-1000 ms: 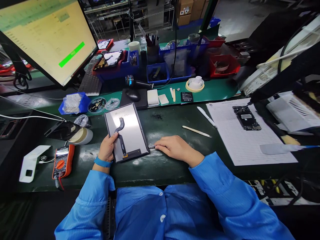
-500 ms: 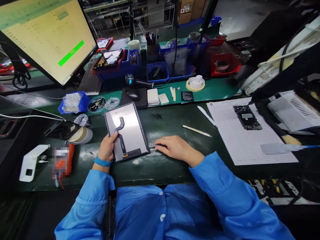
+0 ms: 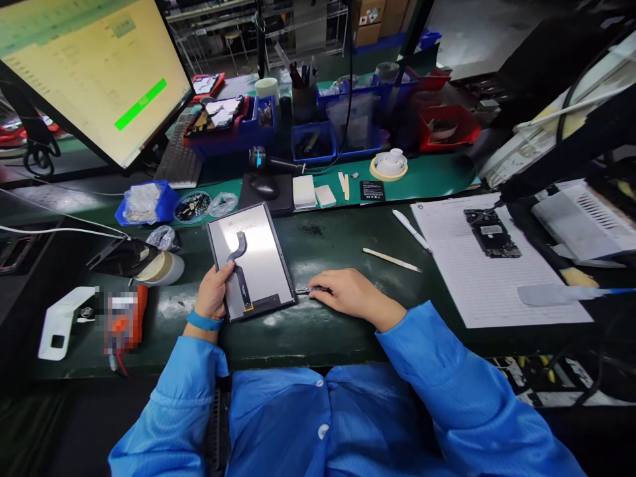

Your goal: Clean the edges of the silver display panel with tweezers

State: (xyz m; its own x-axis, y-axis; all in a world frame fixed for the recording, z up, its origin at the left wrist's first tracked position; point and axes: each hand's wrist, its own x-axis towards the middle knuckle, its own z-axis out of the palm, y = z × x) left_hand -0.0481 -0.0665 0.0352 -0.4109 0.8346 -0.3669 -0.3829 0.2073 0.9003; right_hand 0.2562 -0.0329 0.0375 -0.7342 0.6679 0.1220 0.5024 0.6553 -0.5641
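A grey display panel (image 3: 258, 252) with a black flex cable (image 3: 240, 265) lies face down on the dark green bench. My left hand (image 3: 212, 293) grips its lower left edge, thumb resting on the panel beside the cable. My right hand (image 3: 348, 292) rests on the bench just right of the panel, fingers closed round metal tweezers (image 3: 309, 290) whose tip points at the panel's lower right edge. Both arms wear blue sleeves, and a blue band circles my left wrist.
A monitor (image 3: 94, 73) stands at the back left. Blue and red bins (image 3: 318, 139) line the rear. A mouse (image 3: 263, 187), tape roll (image 3: 161, 268), white pen (image 3: 410, 230), wooden stick (image 3: 391, 260) and a paper sheet (image 3: 491, 278) bearing a circuit board (image 3: 491, 233) lie around.
The tweezers have slid out a little further from my right hand's fingers. Both hands and the panel stay nearly still.
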